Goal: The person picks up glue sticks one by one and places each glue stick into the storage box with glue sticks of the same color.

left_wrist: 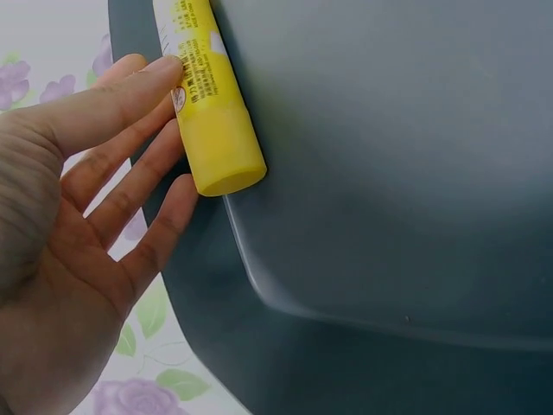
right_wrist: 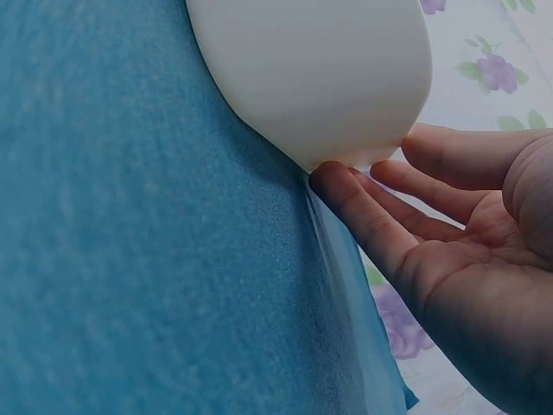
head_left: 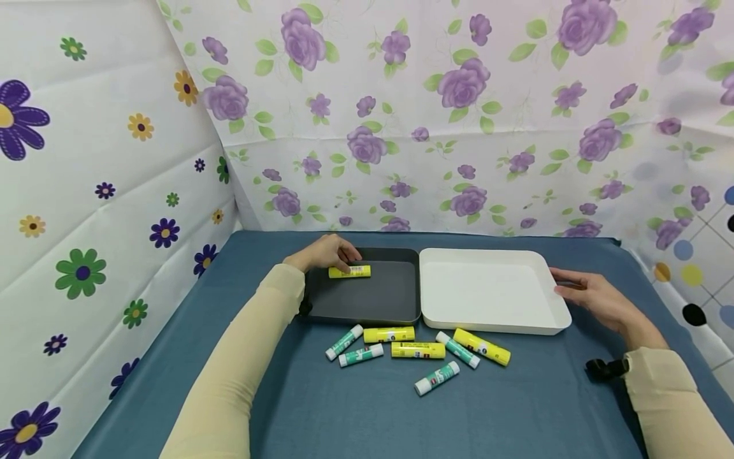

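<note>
My left hand [head_left: 327, 252] is over the dark grey tray [head_left: 395, 293], pinching a yellow glue stick [head_left: 355, 271] between thumb and fingers. In the left wrist view, the thumb lies on the label of the glue stick [left_wrist: 212, 104], with the other fingers behind it near the tray's wall. My right hand [head_left: 602, 299] is at the right side of the white tray [head_left: 493, 287]. Its extended fingertips touch the outer edge of the white tray [right_wrist: 320, 78] in the right wrist view. The two trays stand side by side, and no object shows inside the white one.
In front of the trays lie loose yellow glue sticks [head_left: 418, 350] and several smaller green-and-white glue sticks [head_left: 437, 378]. A blue cloth [head_left: 344, 421] covers the table. Flowered sheets [head_left: 367, 115] hang behind and at the left.
</note>
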Tool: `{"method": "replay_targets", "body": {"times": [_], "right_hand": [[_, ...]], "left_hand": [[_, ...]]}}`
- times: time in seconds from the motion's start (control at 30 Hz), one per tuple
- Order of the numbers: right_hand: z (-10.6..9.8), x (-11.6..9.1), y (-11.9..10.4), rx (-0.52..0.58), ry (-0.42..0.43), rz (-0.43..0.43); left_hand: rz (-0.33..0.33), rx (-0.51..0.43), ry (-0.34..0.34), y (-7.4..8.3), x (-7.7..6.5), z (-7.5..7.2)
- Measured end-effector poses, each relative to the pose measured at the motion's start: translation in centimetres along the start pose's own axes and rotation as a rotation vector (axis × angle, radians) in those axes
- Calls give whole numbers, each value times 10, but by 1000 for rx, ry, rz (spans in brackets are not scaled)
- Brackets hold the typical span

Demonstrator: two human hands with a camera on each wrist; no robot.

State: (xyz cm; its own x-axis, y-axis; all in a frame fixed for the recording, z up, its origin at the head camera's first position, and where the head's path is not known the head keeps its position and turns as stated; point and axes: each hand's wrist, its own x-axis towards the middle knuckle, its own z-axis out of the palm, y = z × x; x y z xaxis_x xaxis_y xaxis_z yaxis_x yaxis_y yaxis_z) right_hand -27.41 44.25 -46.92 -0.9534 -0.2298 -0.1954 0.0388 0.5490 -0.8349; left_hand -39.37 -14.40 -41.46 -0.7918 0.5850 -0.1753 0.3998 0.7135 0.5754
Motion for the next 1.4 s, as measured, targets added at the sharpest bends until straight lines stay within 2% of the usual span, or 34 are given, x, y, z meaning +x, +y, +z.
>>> {"method": "replay_targets", "body": {"times": [0.47, 0.8, 1.1, 1.4], "right_hand": [[-1, 0, 2, -4, 0, -2], [1, -2, 0, 10, -1, 0], [1, -2, 1, -2, 3, -8], [2, -1, 0, 17, 4, -9]], "left_hand": [[4, -38, -8, 2, -2, 2], [55, -86, 50, 0, -12, 0], [74, -152, 75, 9, -27, -2], [92, -141, 130, 29, -53, -1]]}}
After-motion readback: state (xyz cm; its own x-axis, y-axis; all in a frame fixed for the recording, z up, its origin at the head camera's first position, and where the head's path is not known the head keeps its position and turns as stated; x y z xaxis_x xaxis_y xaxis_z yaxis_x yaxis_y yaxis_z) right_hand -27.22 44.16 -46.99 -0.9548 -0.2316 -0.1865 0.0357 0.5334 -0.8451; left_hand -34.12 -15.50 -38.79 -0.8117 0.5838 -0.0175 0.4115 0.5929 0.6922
